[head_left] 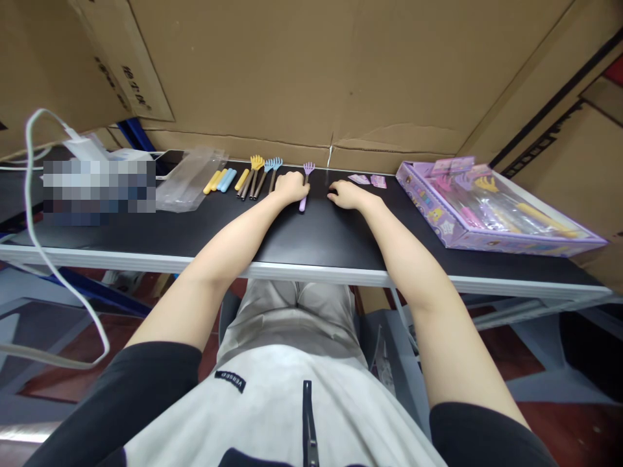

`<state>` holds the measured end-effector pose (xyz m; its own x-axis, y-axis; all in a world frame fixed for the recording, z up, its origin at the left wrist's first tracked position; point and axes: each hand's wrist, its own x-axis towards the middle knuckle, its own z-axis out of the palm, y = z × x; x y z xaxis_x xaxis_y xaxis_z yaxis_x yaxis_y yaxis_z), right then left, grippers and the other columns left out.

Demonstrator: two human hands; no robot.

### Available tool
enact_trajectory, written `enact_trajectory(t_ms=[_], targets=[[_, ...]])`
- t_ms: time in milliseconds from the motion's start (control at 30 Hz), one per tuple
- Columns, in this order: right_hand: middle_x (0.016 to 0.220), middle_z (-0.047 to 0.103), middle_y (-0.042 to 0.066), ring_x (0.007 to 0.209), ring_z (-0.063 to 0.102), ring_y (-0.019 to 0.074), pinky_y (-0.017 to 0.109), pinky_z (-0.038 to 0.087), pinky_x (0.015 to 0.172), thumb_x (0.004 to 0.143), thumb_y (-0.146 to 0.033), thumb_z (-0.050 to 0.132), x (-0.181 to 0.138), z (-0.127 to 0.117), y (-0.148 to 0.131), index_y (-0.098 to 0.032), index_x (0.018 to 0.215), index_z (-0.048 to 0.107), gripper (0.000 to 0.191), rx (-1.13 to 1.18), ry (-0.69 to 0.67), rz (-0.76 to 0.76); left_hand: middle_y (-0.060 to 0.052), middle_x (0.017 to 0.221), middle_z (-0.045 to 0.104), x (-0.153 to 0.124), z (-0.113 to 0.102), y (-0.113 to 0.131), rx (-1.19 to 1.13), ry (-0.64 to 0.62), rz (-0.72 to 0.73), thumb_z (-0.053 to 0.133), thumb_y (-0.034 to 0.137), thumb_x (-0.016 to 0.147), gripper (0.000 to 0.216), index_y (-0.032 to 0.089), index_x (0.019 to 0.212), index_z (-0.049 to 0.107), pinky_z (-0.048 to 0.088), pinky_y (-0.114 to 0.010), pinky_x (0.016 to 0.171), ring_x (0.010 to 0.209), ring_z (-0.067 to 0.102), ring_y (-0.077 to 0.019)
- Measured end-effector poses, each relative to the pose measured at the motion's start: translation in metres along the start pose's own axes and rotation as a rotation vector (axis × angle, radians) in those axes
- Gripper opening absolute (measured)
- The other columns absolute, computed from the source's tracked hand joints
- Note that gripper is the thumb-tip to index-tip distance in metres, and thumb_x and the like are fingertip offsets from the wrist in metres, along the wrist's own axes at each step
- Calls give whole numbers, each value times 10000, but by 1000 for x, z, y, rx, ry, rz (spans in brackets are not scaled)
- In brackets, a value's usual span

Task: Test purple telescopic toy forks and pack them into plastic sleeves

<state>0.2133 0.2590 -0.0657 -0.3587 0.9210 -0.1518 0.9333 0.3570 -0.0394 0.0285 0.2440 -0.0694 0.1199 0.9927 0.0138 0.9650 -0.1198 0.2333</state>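
Observation:
My left hand (291, 187) rests on the black table (311, 233) with its fingers curled on the handle of a small purple rake-shaped toy (305, 185). Palm down on the table to the right of that toy lies my right hand (346, 194), fingers bent, nothing visible in it. Left of my left hand lies a row of yellow and blue rake toys (260, 172) and several yellow and blue sticks (221, 179).
A clear plastic bag (187, 178) lies left of the sticks. A purple toy box (487, 207) sits at the table's right. Small pink packets (368, 179) lie near the cardboard wall (311, 71). A white cable and charger (73, 146) are at the left.

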Motion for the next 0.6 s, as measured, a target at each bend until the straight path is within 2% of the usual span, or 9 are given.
enact_trajectory(t_ms=[300, 600], targets=[[1624, 589, 254, 1540, 571, 349, 399, 432, 1305, 1130, -202, 492, -10, -7, -10, 31, 1577, 597, 515, -26, -28, 2, -238, 1389, 764, 0, 1, -7, -5, 100, 20, 435, 276, 1106, 467, 93, 1344, 793, 570, -453, 1111, 1342, 715, -395], [1626, 592, 242, 1537, 575, 342, 397, 441, 1298, 1132, -214, 485, -8, -6, -8, 7, 1575, 608, 511, -36, -28, -2, -229, 1328, 783, 0, -3, -17, 27, 176, 14, 439, 255, 1079, 440, 129, 1270, 815, 567, -469, 1068, 1295, 721, -391]])
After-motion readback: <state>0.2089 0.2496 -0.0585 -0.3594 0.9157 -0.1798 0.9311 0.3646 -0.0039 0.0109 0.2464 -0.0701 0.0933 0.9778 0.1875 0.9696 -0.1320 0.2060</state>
